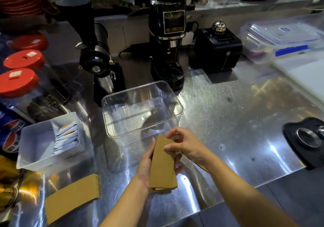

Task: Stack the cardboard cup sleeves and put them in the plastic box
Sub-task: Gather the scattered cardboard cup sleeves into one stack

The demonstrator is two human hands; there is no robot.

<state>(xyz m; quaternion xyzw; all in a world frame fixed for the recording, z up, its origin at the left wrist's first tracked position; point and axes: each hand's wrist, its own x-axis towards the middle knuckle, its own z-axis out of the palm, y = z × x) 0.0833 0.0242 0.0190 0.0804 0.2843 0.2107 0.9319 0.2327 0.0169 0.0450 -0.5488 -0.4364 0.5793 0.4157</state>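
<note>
A small stack of flat brown cardboard cup sleeves (163,169) is held upright over the steel counter, just in front of the clear plastic box (177,102). My left hand (145,167) cradles the stack from below and the left side. My right hand (184,145) pinches its top right edge. The box stands open with nothing visible inside. Another flat sleeve (71,197) lies on the counter at the lower left. A dark-edged piece of sleeve shows under my right wrist (201,167).
A white tray (35,139) of sachets stands left of the box. Two black coffee grinders (166,39) and a black box with a bell (217,49) stand behind. Red-lidded jars (17,81) line the left, lidded containers (280,39) the back right, a black tamping mat (305,140) the right edge.
</note>
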